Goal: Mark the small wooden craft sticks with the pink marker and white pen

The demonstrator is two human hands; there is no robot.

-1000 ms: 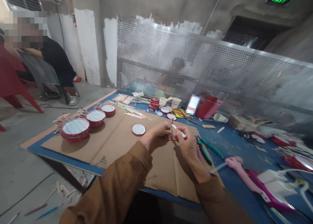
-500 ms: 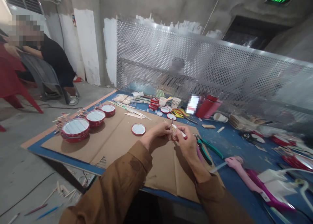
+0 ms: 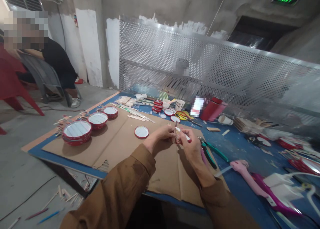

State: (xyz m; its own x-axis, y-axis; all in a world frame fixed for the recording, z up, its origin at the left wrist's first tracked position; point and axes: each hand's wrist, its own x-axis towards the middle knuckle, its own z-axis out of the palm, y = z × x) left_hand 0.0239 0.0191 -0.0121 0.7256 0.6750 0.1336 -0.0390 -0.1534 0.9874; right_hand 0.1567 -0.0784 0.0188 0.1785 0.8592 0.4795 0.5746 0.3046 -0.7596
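Over the cardboard sheet (image 3: 165,175), my two hands are close together. My left hand (image 3: 167,133) is closed, its fingers pinching a thin brown wooden stick (image 3: 176,124) that stands nearly upright. My right hand (image 3: 192,145) is wrapped round a slim white tool with a red end (image 3: 186,136), its tip against or just beside the stick; its exact kind is unclear. Something small and reddish between the hands is mostly hidden by fingers. A white disc with a red rim (image 3: 141,132) lies on the cardboard left of my hands. Green-handled pliers (image 3: 212,152) lie right of my right hand.
Red-rimmed round pieces (image 3: 77,133) with sticks line the table's left side. At the back are yellow-handled scissors (image 3: 183,115), a lit phone (image 3: 197,106) and a red bottle (image 3: 211,109). A pink-purple glue gun (image 3: 262,185) and white plugs lie right. A person (image 3: 56,60) sits far left.
My hands, the stick and the white tool stay in nearly the same place. The seated person at far left has shifted slightly.
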